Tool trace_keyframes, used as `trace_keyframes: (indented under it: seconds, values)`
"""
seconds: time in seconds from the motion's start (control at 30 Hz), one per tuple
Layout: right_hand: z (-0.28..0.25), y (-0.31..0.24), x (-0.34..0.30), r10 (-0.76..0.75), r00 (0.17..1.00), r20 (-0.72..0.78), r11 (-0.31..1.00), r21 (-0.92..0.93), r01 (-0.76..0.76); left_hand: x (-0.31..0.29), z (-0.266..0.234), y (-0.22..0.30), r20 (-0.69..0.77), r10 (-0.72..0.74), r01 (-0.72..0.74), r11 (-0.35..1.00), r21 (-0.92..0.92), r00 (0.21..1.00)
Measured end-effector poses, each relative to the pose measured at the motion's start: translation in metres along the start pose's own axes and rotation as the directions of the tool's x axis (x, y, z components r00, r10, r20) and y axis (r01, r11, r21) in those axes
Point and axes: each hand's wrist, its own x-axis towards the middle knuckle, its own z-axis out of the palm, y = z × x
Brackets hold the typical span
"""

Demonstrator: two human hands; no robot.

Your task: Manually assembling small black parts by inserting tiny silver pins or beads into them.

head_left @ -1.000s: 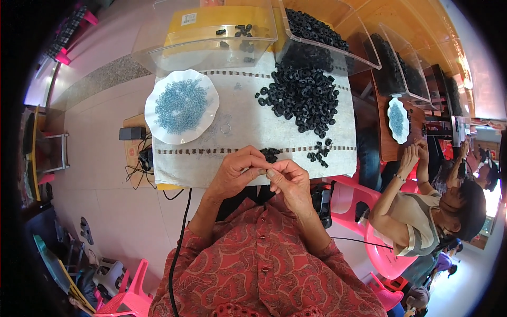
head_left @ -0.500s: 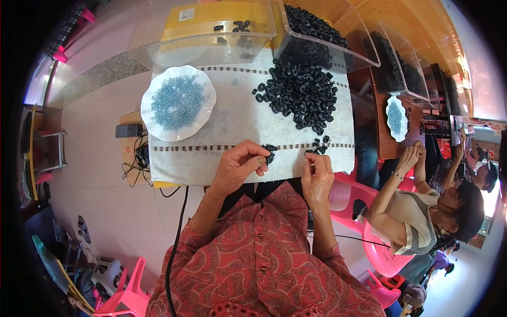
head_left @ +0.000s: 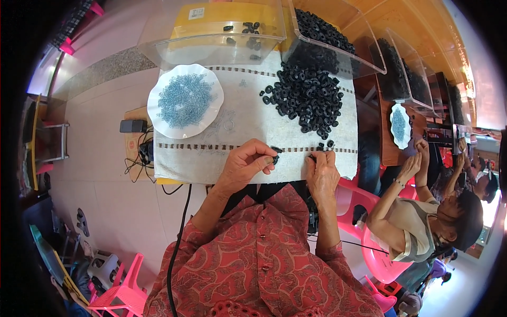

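Note:
My left hand (head_left: 248,166) is closed in a pinch, with a small black part (head_left: 275,151) at its fingertips, above the near edge of the white cloth (head_left: 198,164). To its right, my right hand (head_left: 323,177) is also closed, thumb and forefinger together on a dark piece that is mostly hidden. Just beyond those fingers lie a few loose black parts (head_left: 330,143). Farther back is a big heap of small black ring-shaped parts (head_left: 309,98). A white scalloped plate (head_left: 154,108) at the left holds many tiny clear bluish pieces (head_left: 186,99).
Along the back stand a clear bin (head_left: 211,48) with several black parts and a fuller clear bin (head_left: 338,50). A black cable (head_left: 179,248) runs down past my left arm. At the right, a person (head_left: 417,211) works at another table beside pink chairs (head_left: 383,253).
My right hand has moved slightly forward, and its fingers now cover part of the small loose cluster. The left hand keeps its pinch. The whole view has shifted a little.

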Motion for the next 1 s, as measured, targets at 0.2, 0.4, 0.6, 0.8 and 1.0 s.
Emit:
trace_keyframes:
  seconds: [0.2, 0.4, 0.6, 0.8, 1.0]
  values:
    - [0.004, -0.016, 0.013, -0.071, 0.997, 0.012, 0.941, 0.333, 0.063, 0.002, 0.000, -0.001, -0.002, -0.024, 0.024, 1.000, 0.002, 1.000]
    - [0.014, -0.022, 0.022, -0.050, 0.999, -0.006, 0.933, 0.358, 0.048, 0.001, -0.004, -0.004, -0.041, -0.006, 0.005, 1.000, -0.013, 0.999]
    - [0.020, -0.022, 0.015, -0.007, 0.995, -0.097, 0.949, 0.312, 0.037, 0.002, -0.005, -0.006, -0.049, -0.022, 0.020, 0.999, -0.031, 0.999]
    - [0.026, -0.034, 0.018, 0.087, 0.992, -0.086, 0.969, 0.239, -0.064, 0.006, -0.001, -0.005, -0.110, -0.037, 0.026, 0.995, -0.092, 0.993]
    - [0.031, -0.039, 0.020, -0.060, 0.989, -0.133, 0.982, 0.169, 0.083, 0.006, -0.003, -0.015, -0.113, -0.093, 0.059, 0.959, -0.279, 0.989]
